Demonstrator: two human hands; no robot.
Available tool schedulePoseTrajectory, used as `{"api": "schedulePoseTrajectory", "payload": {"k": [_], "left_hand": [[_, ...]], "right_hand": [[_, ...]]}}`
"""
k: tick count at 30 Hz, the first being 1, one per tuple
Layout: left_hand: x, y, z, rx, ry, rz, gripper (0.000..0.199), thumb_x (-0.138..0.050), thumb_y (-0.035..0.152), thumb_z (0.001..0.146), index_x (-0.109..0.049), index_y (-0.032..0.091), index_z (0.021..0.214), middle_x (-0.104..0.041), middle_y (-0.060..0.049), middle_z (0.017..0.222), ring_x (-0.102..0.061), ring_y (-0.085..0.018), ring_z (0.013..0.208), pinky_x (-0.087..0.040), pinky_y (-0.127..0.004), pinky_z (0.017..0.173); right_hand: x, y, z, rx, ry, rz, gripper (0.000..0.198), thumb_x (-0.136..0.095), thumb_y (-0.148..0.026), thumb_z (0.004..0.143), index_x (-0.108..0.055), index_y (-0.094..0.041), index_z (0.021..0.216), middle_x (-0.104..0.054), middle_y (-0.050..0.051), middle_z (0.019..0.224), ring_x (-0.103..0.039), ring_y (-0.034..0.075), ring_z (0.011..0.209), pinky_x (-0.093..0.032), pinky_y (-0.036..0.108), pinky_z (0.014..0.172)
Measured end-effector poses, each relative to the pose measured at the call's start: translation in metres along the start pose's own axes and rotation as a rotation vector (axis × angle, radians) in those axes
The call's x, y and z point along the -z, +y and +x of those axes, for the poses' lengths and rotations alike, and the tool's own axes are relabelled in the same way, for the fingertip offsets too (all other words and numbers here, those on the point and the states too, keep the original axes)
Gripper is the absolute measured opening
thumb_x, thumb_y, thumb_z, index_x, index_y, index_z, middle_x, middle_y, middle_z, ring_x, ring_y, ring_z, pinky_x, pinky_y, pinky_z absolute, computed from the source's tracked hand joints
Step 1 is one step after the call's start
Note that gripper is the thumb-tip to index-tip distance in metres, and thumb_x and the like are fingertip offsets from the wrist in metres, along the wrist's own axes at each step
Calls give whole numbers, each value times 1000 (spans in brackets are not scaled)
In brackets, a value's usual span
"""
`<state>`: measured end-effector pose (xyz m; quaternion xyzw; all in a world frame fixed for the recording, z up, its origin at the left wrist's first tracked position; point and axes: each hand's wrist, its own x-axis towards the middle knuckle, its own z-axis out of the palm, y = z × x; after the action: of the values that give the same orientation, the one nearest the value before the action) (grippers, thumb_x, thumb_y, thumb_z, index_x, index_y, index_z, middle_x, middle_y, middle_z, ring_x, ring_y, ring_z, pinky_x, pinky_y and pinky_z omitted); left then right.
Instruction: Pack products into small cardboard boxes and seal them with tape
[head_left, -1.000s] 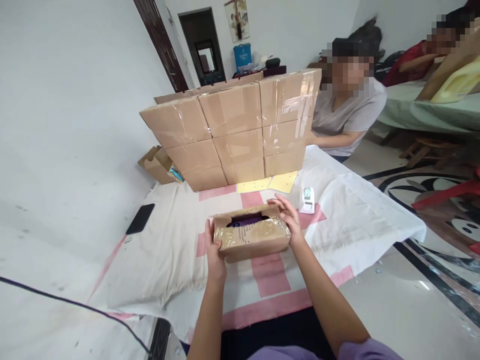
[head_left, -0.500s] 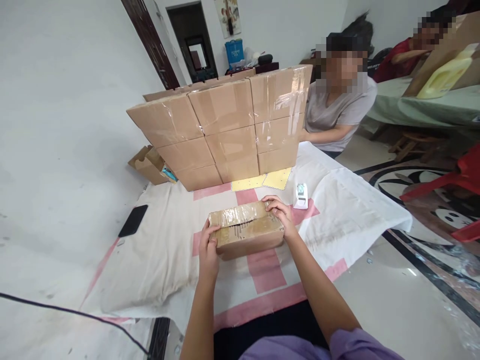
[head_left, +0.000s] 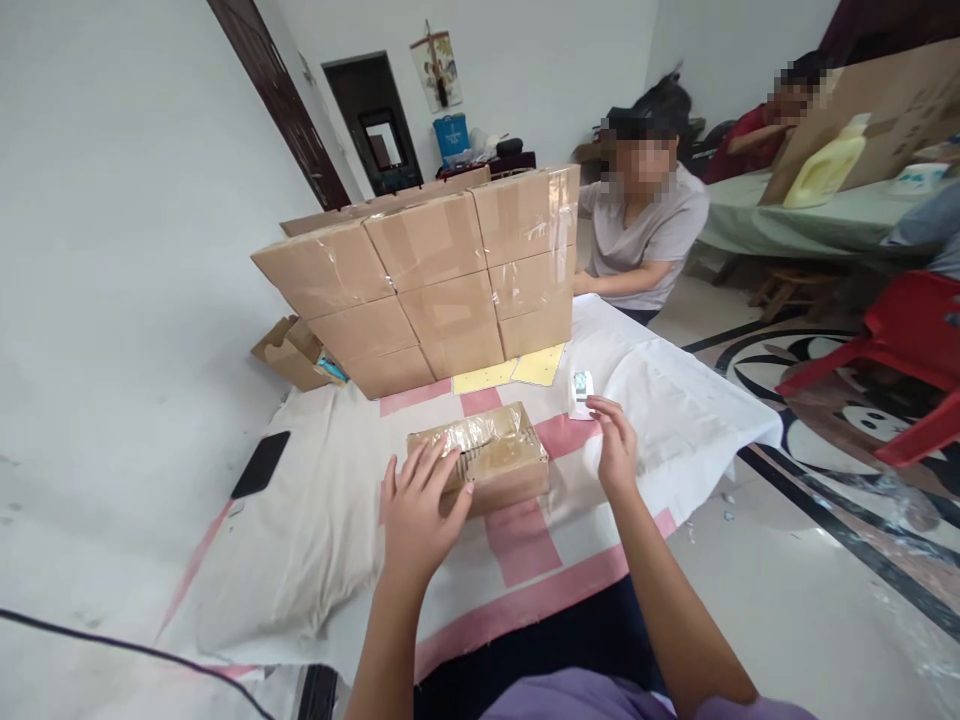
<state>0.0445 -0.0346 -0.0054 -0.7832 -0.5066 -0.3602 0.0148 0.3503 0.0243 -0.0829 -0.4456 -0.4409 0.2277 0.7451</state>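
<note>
A small taped cardboard box [head_left: 514,462] lies on the cloth-covered table in front of me. My left hand [head_left: 424,495] is spread over the box's left side, fingers apart, its fingertips at the top surface. To the right of the box, my right hand [head_left: 616,440] is off it, with fingers loosely stretched towards a small white device [head_left: 580,395] with a greenish label. Its fingertips overlap the device's lower edge; whether they touch it I cannot tell.
Behind the box stands a wall of stacked cardboard boxes [head_left: 450,290], with yellow sheets [head_left: 517,370] at its foot. A black phone-like slab [head_left: 261,465] lies left. An open carton [head_left: 291,352] sits beyond it. A person [head_left: 645,225] sits at the far right corner; a red chair [head_left: 900,340] stands right.
Both hands have let go of the box's ends. My left hand has spread over its left side, and my right hand has moved right to the white device. The view has shifted slightly.
</note>
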Motion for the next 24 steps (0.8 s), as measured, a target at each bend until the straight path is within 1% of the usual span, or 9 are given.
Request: {"api": "schedulePoseTrajectory", "payload": {"k": [3, 7, 12, 14, 16, 18, 20, 22, 24], "left_hand": [[-13, 20, 10, -44, -87, -96, 54, -71, 34, 85, -61, 38, 139, -59, -3, 147, -47, -36, 141, -5, -57, 126], [-36, 30, 22, 15, -178, -265, 60, -74, 33, 81, -61, 39, 139, -55, -3, 151, -43, -39, 144, -10, -57, 127], [-49, 3, 45, 20, -215, -125, 61, -72, 36, 84, -58, 37, 143, -54, -5, 152, -45, -41, 142, -20, -62, 123], [-51, -6, 56, 13, -181, -101, 58, -71, 39, 85, -59, 35, 142, -56, -6, 150, -45, -41, 142, -18, -63, 124], [-56, -4, 63, 23, -104, -148, 59, -72, 40, 85, -59, 32, 142, -56, -8, 150, -40, -40, 146, -13, -63, 125], [-67, 11, 63, 20, -14, -270, 60, -73, 38, 85, -58, 29, 143, -55, -9, 151, -38, -39, 147, -16, -60, 126], [-88, 36, 59, -39, 23, -433, 56, -72, 31, 87, -60, 27, 141, -58, -10, 146, -49, -35, 140, -32, -54, 123], [-117, 61, 56, -127, -99, -525, 53, -68, 27, 90, -57, 29, 142, -57, -10, 147, -52, -34, 138, -40, -50, 118], [-153, 77, 61, -126, -225, -528, 62, -65, 25, 91, -46, 29, 149, -43, -12, 158, -41, -35, 146, -38, -56, 118]], "right_hand": [[29, 6, 24, -138, 105, -37, 22, -58, -38, 88, -71, -23, 96, -67, 6, 110, -60, 25, 111, -44, 47, 105], [43, 8, 55, -281, 82, -5, 22, -62, -40, 81, -67, -22, 92, -65, 5, 104, -63, 22, 93, -54, 42, 87], [37, 6, 83, -368, -17, 68, 27, -63, -48, 82, -65, -25, 96, -62, 6, 115, -62, 24, 105, -61, 40, 78], [33, 5, 95, -428, -87, 91, 30, -62, -53, 84, -64, -27, 98, -58, 6, 127, -59, 26, 111, -62, 40, 76], [28, 5, 106, -501, -168, 90, 33, -60, -58, 85, -63, -28, 100, -53, 5, 137, -57, 27, 115, -63, 40, 74], [23, 4, 116, -555, -249, 69, 35, -59, -60, 87, -64, -30, 104, -48, 4, 144, -55, 28, 118, -63, 41, 74], [19, 3, 122, -585, -310, 76, 37, -58, -61, 88, -65, -31, 108, -46, 4, 147, -53, 30, 122, -63, 43, 76], [17, 1, 125, -604, -340, 115, 37, -58, -60, 89, -66, -31, 109, -47, 4, 147, -52, 30, 123, -63, 44, 77], [16, -1, 126, -622, -339, 166, 36, -59, -59, 88, -67, -30, 109, -51, 4, 145, -55, 29, 119, -63, 45, 78]]}}
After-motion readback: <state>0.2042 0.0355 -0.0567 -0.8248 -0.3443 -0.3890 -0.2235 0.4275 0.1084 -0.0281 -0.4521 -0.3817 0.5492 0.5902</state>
